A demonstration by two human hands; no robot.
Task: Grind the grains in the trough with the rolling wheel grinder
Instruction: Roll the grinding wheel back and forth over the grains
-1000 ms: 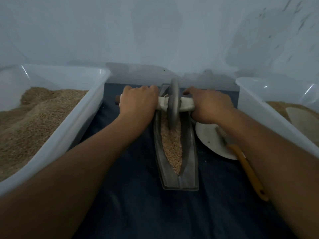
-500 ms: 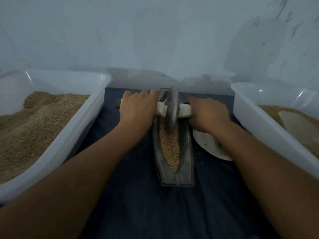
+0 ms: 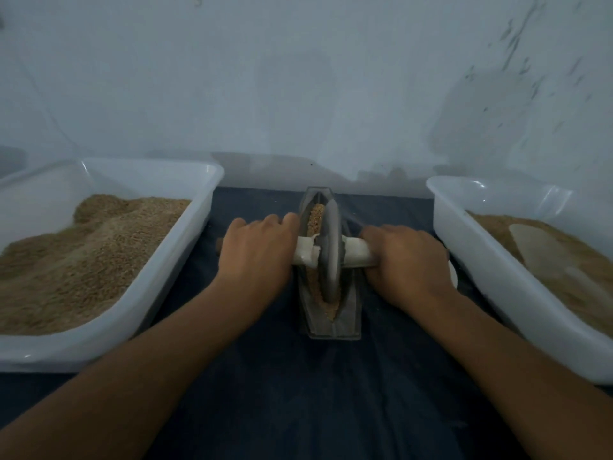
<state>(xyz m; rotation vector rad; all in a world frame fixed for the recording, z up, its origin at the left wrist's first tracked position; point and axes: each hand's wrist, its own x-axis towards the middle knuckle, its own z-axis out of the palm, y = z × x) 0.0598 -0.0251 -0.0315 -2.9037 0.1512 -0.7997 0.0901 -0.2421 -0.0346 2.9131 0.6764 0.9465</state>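
We grip axle handle both sides: left hand (image 3: 257,252), right hand (image 3: 406,260) wrapped round it. Wheel (image 3: 329,254) between hands, mid-trough (image 3: 348,313), on grains (image 3: 314,215). Grinding step underway; next roll needs even downward pressure, wheel kept upright.

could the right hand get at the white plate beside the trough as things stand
Probably not right away: the right hand grips the grinder's axle and covers most of the white plate, wedged against the right tub. It would have to let go first.
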